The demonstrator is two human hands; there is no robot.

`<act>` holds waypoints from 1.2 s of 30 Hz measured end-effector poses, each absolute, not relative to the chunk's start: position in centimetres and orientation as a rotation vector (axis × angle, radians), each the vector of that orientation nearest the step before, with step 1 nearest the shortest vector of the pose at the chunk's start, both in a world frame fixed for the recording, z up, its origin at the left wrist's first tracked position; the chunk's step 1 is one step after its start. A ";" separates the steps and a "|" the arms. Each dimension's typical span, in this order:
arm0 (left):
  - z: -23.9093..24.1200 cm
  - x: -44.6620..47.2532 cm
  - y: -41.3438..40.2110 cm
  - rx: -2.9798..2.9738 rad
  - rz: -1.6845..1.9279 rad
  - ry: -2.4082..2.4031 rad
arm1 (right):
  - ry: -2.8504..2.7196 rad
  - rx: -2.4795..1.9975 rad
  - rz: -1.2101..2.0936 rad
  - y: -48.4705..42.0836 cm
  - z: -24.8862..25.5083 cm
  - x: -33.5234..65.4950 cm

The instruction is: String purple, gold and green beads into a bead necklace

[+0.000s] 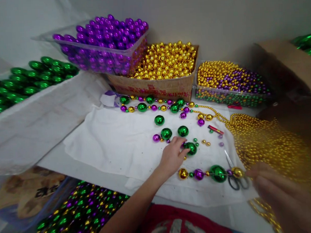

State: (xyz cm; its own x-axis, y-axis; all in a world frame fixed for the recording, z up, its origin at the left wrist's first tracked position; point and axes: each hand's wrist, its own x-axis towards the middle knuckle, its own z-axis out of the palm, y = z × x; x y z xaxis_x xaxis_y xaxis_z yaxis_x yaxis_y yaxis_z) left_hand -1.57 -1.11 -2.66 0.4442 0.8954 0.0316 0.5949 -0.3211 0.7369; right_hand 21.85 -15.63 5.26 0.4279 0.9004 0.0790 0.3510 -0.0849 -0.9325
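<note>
My left hand (173, 152) reaches over the white cloth, thumb and forefinger apart at the near edge of a shiny green ball (191, 148). A small purple bead shows between those fingers. My right hand (277, 190), blurred by motion, is closed at the end of a bead strand (198, 174). Gold, green and purple balls sit on that strand, along a thin straight line; the gold ball (237, 172) is closest to my fingers. Scissors (237, 182) lie under its right end. Other loose green balls (166, 134) lie beyond my left hand.
At the back stand a clear bin of purple balls (108, 32), a carton of gold balls (165, 61) and a tray of small beads (228, 79). Gold bead chains (264, 135) heap up at right. A finished-looking strand (142, 107) and a red lighter-like stick (215, 129) lie on the cloth.
</note>
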 end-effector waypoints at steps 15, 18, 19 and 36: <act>-1.5 -1.4 1.1 1.052 0.802 0.778 | -0.515 -1.636 1.080 -15.6 2.5 21.4; -1.4 -2.4 1.3 0.525 0.809 0.600 | -0.726 -1.606 1.075 -14.9 2.5 20.6; -1.4 -2.7 1.4 0.425 0.817 0.579 | -0.825 -1.599 1.054 -14.6 2.5 20.3; -1.7 -4.6 2.1 0.230 0.993 0.592 | -1.439 -1.626 0.914 -14.3 0.3 16.4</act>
State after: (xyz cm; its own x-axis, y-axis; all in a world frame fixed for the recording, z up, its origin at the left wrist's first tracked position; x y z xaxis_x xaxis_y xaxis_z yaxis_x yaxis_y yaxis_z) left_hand -4.56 2.14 -1.71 0.4060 0.8390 -0.3622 -0.7178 0.5381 0.4419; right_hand 16.42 -14.26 0.32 0.1064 0.9940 -0.0254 0.4453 -0.0704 -0.8926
